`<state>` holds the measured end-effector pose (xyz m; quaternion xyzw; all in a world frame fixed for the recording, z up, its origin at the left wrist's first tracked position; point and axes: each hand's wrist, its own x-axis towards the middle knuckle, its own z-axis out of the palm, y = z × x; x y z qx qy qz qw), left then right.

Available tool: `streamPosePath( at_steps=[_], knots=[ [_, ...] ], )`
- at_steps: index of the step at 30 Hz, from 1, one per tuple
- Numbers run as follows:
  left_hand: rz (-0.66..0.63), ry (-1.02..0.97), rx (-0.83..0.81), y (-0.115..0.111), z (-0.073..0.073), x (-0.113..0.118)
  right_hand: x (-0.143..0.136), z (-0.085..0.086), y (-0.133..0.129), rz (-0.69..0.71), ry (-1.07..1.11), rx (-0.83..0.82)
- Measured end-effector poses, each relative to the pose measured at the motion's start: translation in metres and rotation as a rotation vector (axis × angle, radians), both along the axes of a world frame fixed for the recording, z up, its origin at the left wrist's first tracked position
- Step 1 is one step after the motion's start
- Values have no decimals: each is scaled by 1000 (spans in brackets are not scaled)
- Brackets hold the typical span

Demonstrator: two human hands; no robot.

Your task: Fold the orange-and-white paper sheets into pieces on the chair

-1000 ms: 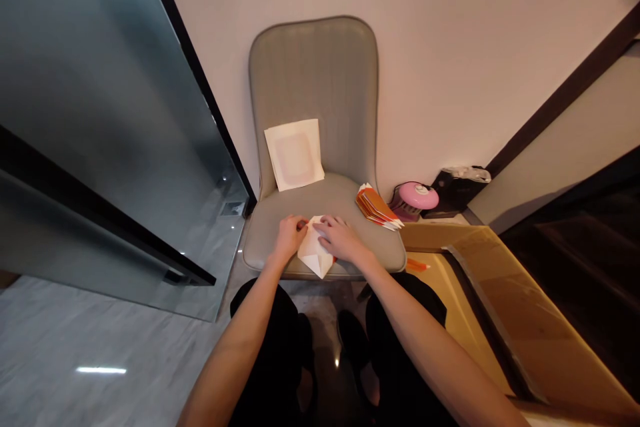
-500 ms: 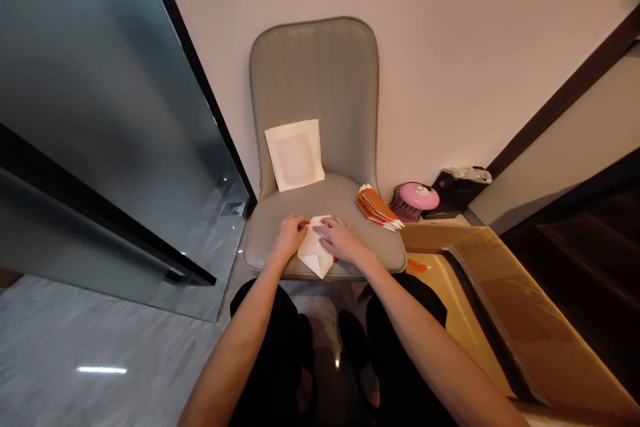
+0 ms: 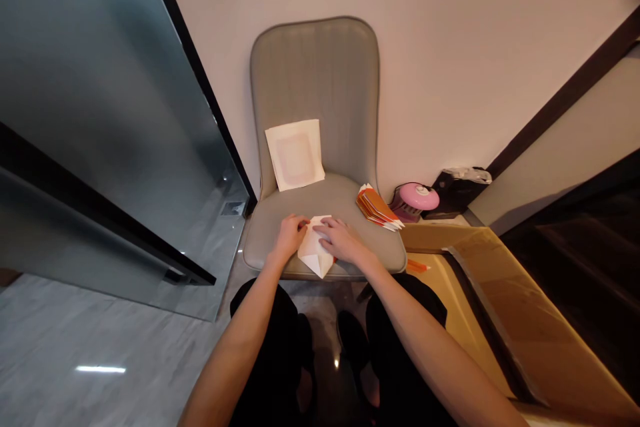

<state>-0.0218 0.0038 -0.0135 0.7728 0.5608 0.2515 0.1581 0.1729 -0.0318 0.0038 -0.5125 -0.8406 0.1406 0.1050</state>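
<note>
A white folded paper (image 3: pixel 314 255) with a pointed near end lies at the front of the grey chair seat (image 3: pixel 270 243). My left hand (image 3: pixel 291 235) pinches its left edge, fingers bent together. Across its right side rests my right hand (image 3: pixel 340 239), fingers spread on the paper; a bit of orange shows beneath that hand. Several folded orange and white papers (image 3: pixel 377 208) are stacked at the seat's right edge. White square sheets (image 3: pixel 296 155) lean against the backrest at the left.
Right of the chair stands an open cardboard box (image 3: pixel 525 307) with an orange piece (image 3: pixel 418 266) inside. Behind it are a pink round device (image 3: pixel 419 197) and a black bag (image 3: pixel 457 190). A glass door (image 3: pixel 110 113) with a black frame is on the left.
</note>
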Motion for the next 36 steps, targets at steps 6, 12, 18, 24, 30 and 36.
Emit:
streamPosePath(
  at_steps=[6,12,18,24,30,36],
  knots=[
    [-13,70,1,-7,6,3,-1,-1,1,6,-20,11],
    [-1,271,32,-16,15,11,-2,1,-1,-8,-23,15],
    [37,384,47,-14,10,16,-3,7,-2,-10,-35,2],
    [26,419,31,-12,9,16,-3,4,-1,-21,-41,-7],
    [29,443,-5,-19,17,16,-4,-1,2,-39,-34,-17],
    [96,506,-50,-35,27,12,-4,0,2,-49,-21,-18]
  ],
)
